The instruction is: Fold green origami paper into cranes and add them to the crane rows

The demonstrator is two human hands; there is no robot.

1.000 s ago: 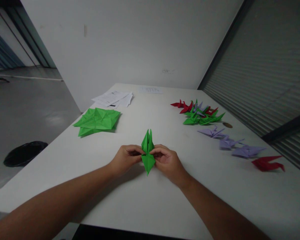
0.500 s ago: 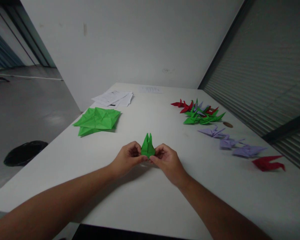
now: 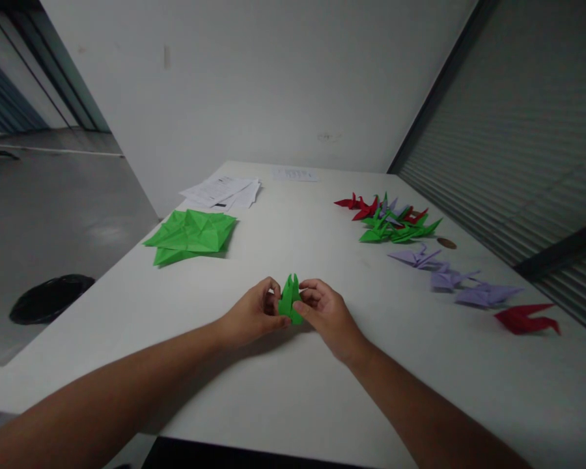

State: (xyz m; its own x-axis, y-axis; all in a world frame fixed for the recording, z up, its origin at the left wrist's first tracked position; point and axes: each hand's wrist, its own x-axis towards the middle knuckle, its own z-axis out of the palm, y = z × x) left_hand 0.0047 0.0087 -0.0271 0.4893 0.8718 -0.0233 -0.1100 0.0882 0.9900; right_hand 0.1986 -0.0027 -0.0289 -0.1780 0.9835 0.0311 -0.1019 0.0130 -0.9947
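Observation:
A partly folded green origami paper (image 3: pixel 289 298) with two upright points is between my hands, above the near middle of the table. My left hand (image 3: pixel 254 306) pinches its left side, thumb at the lower edge. My right hand (image 3: pixel 325 312) is closed on its right side, with the thumb lying across the front. The fingers behind the paper are partly hidden. To the left lie creased green paper sheets (image 3: pixel 190 233) in a stack. Off to the right, several lilac paper cranes (image 3: pixel 488 295) and a red paper crane (image 3: pixel 526 319) rest on the table.
The white table (image 3: pixel 283 397) meets a wall at the back. A heap of red, green and lilac cranes (image 3: pixel 395 225) sits at the far right by a brown disc (image 3: pixel 446 243). Printed sheets (image 3: pixel 222 191) lie far left. A black-lined bin (image 3: pixel 51 298) stands on the floor.
The green paper has come slightly lower and turned a little. My right thumb has moved up from its bottom edge onto its front face.

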